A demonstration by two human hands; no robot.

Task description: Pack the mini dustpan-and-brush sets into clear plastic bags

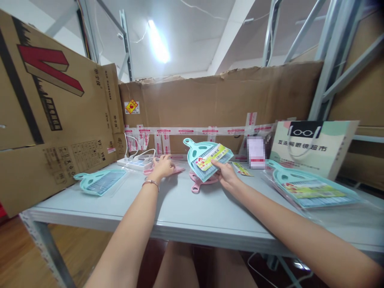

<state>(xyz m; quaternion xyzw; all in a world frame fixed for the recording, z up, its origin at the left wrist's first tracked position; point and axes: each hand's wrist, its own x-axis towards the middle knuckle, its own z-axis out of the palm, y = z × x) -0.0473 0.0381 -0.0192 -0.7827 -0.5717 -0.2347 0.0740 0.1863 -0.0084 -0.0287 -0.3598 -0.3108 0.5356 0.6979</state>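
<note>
My right hand (228,176) pinches a light-blue dustpan with brush (192,160) by its wide end, fingers on a printed yellow-green label card (211,157). It is held tilted above the table, its handle pointing up and left. Below it lies a pink dustpan (196,186), partly covered. My left hand (163,166), with a bracelet at the wrist, reaches over another pink dustpan (177,171), its bent fingers apart. Whether those fingertips touch the pink plastic is hard to see. A loose label card (243,169) lies just right of my right hand.
On the grey table (180,208), a light-blue dustpan (103,182) lies at left and a stack of bagged light-blue dustpans (315,188) at right. Behind are a power strip (135,163), a blurred upright object (256,153) and a paper bag (312,148). Cardboard boxes (195,104) wall the back and left.
</note>
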